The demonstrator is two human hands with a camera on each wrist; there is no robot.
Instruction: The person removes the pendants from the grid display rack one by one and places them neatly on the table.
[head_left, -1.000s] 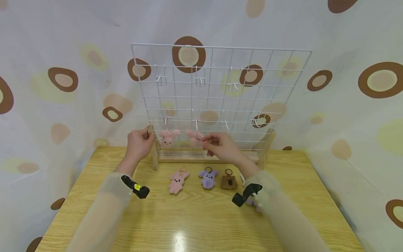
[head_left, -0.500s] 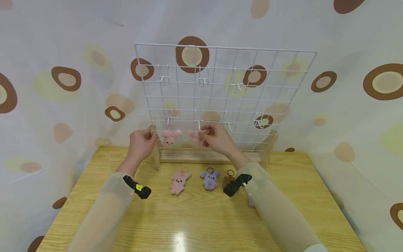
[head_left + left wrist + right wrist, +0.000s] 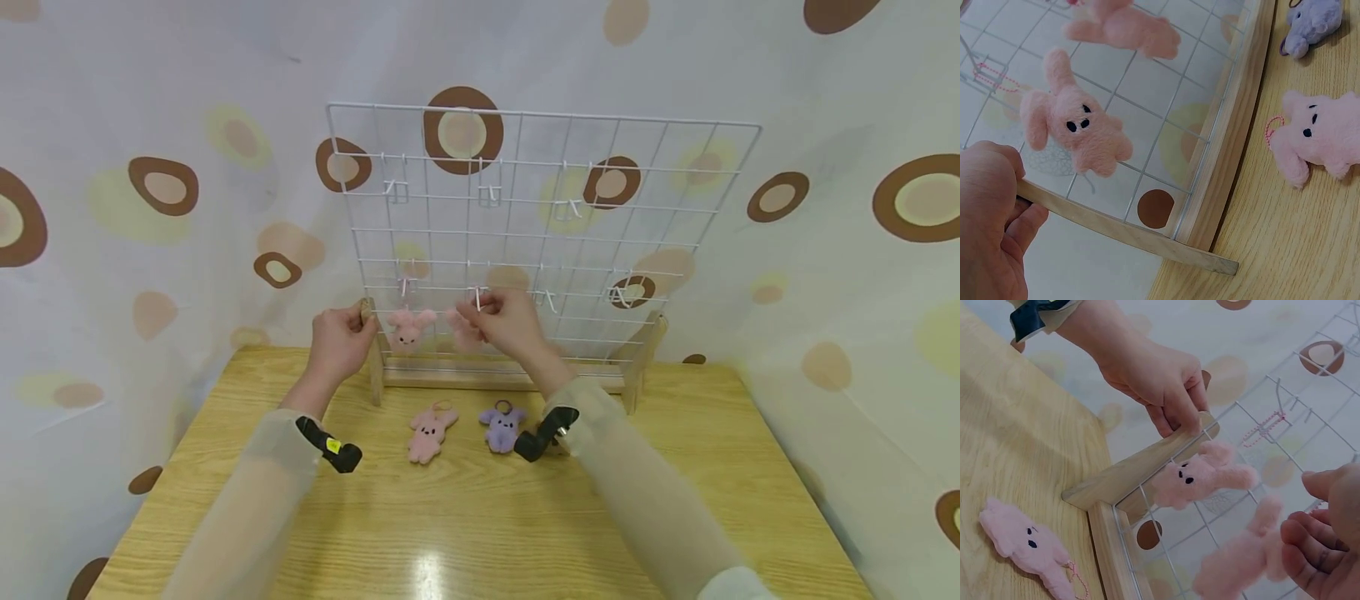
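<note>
My left hand (image 3: pixel 341 337) grips the top of the wooden end post (image 3: pixel 1116 231) of a white wire grid rack (image 3: pixel 525 242). Beside that post a pink plush rabbit keychain (image 3: pixel 1085 125) hangs by its bead chain from a hook (image 3: pixel 405 286), face outward. A second pink plush keychain (image 3: pixel 463 333) hangs from the adjacent hook (image 3: pixel 477 300), its face not visible. My right hand (image 3: pixel 513 321) is at its upper right side, partly covering it. In the right wrist view the thumb stands apart from half-bent fingers, a bit of pink chain showing in the gap.
On the wooden table (image 3: pixel 322 525) before the rack lie a pink plush rabbit (image 3: pixel 427 433) and a purple plush keychain (image 3: pixel 502 428). A brown plush is mostly behind my right wrist. Several bare hooks, such as the upper hook (image 3: pixel 490 196), stick out from the grid.
My right hand has moved left and slightly up, from the second pink plush's side to near its hook. My left hand has kept its grip on the post. The view has shifted slightly.
</note>
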